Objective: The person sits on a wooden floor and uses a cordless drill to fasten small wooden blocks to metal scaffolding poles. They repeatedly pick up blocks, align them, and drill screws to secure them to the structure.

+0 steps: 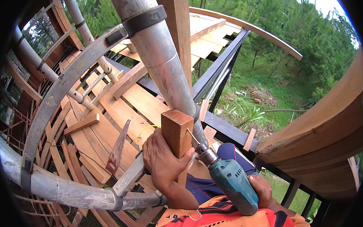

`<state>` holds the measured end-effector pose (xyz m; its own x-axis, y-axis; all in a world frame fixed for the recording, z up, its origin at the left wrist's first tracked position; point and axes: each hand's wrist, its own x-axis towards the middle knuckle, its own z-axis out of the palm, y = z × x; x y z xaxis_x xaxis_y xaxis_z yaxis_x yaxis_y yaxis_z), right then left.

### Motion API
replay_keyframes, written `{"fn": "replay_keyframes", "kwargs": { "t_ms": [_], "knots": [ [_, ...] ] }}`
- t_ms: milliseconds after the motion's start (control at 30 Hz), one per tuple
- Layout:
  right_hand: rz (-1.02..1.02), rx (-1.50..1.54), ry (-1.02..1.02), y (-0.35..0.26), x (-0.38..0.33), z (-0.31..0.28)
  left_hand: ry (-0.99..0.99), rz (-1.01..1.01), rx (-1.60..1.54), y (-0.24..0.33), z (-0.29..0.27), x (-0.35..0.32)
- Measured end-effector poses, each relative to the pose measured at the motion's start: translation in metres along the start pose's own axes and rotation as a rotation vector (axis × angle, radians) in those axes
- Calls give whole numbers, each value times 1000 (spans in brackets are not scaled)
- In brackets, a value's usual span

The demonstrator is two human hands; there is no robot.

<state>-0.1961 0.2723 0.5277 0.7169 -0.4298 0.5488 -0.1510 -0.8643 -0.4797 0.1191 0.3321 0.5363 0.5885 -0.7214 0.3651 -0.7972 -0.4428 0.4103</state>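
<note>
Left hand: the person's left hand [163, 160] is clamped on the reddish-brown, square-edged wooden post [176, 131], fingers over its left side, thumb along its lower right edge.
Post: upright and slightly tilted, its flat top below the thick silver-grey steel scaffold pipe [164, 66].
Right hand: the person's right hand [262, 188] is wrapped around the handle of the teal power drill [234, 183]; I cannot tell whether a finger presses the trigger.
Drill: in front of the orange-and-red shirt [217, 216], its silver metal chuck [207, 154] aimed up and left.
Bit: the thin metal drill bit [194, 138] meets the post's right face, near the upper edge; how deep I cannot tell.
Plank deck: the handsaw with a reddish handle [119, 149] lies on the light-brown wooden planks [129, 101]; a short brown timber block [82, 124] lies left of it.
Deck's right edge: a dark metal beam [222, 66] runs alongside, green trees [258, 30] beyond.
</note>
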Motion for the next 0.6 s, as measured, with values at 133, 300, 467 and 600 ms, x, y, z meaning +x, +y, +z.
{"fn": "replay_keyframes", "kwargs": {
  "t_ms": [133, 300, 467, 600],
  "knots": [
    [-3, -40, 27, 3, -4, 5, 29, 23, -33, -4, 7, 0],
    [-31, -53, 50, 1, 0, 11, 11, 14, -28, -1, 4, 4],
    [17, -18, -28, 3, 2, 10, -7, -12, -11, -3, -1, 3],
    [-62, -106, 31, 4, 10, 15, 4, -21, -29, -3, 5, 6]
  ]
}}
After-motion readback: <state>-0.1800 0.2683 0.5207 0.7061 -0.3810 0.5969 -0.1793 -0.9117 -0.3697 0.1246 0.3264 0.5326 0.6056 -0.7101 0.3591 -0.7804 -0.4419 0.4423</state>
